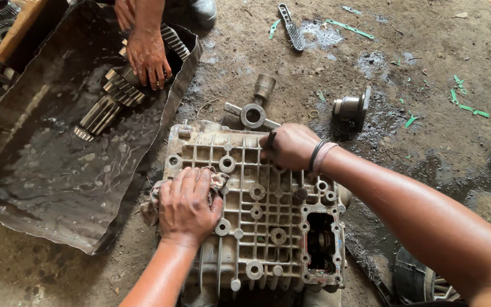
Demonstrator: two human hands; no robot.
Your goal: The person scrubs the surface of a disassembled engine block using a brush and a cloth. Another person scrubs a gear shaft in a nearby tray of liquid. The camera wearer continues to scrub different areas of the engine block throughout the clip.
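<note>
Left hand pressing a grimy rag flat-palmed on a ribbed metal casing, right hand beside it closed around a dark tool, co-worker's hand beyond on a gear shaft

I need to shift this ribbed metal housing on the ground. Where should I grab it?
Probably by its two long outer edges, one hand per side, coming from above. The gearbox housing lies flat, ribbed face up; the left hand and right hand already rest on it.
</note>
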